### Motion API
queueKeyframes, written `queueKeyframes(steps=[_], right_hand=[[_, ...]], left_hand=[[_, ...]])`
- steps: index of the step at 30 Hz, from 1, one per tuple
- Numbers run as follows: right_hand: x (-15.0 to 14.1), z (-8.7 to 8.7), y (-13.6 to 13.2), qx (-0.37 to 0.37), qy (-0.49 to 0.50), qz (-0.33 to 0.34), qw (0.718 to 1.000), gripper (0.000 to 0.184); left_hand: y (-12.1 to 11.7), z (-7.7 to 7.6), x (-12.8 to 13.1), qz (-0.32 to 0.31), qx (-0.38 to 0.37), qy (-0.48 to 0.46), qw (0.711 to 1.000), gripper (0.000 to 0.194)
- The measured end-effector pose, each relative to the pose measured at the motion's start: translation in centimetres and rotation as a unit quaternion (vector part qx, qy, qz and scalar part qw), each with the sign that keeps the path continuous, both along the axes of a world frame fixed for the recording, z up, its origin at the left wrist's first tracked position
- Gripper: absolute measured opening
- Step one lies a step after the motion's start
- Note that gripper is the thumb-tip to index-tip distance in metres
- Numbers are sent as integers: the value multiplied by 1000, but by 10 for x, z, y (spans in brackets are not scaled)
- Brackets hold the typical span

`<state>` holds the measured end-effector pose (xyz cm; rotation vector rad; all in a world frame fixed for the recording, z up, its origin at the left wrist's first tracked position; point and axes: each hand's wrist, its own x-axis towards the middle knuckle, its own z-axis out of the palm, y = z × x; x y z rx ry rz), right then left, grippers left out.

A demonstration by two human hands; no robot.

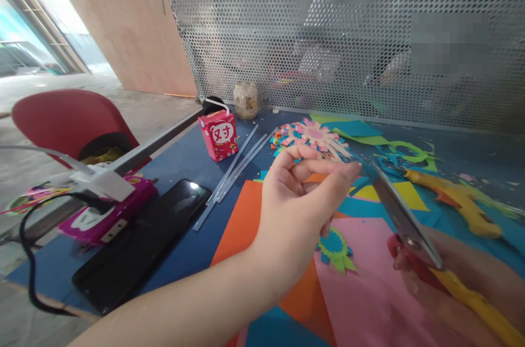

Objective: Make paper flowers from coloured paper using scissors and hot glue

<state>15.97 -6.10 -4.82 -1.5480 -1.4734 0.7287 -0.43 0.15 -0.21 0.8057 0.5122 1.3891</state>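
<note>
While the right hand [471,265] is wrapped around the scissors [412,242], their blades slanting up toward 11 o'clock, the left hand [297,194] hangs over the paper with fingers curled and thumb tip close to the blade ends; I cannot tell whether it pinches a thin scrap. From the left hand, the scissors sit between 3 and 4 o'clock, a green-and-blue paper flower [333,243] at 5 o'clock just below the fingers, over a pink sheet [361,292], and a pink paper flower [311,131] at 12 o'clock. The glue gun [459,202] lies at 3 o'clock, and the clear sticks [235,172] at 9 o'clock. The step in hand looks like cutting paper, probably between 2 snips; the next move would call for steady paper, parted blades and a thumb kept clear of them.
</note>
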Motion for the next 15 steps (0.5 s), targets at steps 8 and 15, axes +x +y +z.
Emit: queueKeyframes(steps=[8,15], right_hand=[[-4,4,-1,3,-12,-34,999,23],[17,2,12,9,-45,91,995,26]], left_hand=[[1,1,-1,1,0,-3,1000,27],[1,1,-1,7,-4,3,1000,28]])
